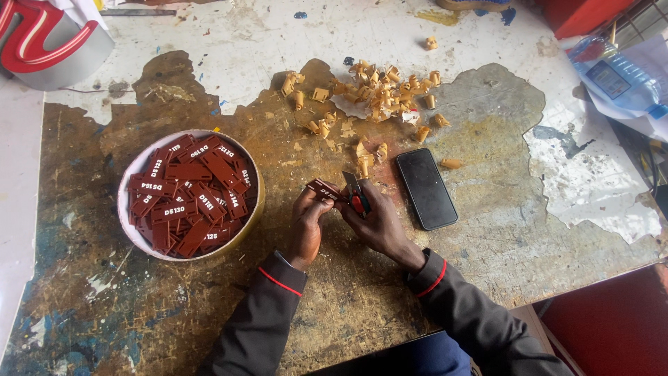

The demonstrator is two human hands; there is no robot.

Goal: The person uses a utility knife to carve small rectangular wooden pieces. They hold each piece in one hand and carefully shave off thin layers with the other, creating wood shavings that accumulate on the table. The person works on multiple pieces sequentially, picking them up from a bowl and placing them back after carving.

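The left hand is closed around 1 dark red rectangular tag, pinching it at its lower end so that the tag sticks up and to the right above the fingers. The right hand is clamped on a small utility knife with a red body and a grey blade, and the blade tip sits right against the held tag. Both hands rest low over the middle of the worn, paint-flaked bench, with dark sleeves edged in red at the wrists. Just to the left of the left hand stands a round white bowl heaped with many more of the same dark red tags with white markings. Just to the right of the right hand a black phone lies flat, screen dark. Beyond the hands, a scatter of tan curled peelings spreads across the bench. A clear plastic bottle lies at the far right edge, well apart from the hands.
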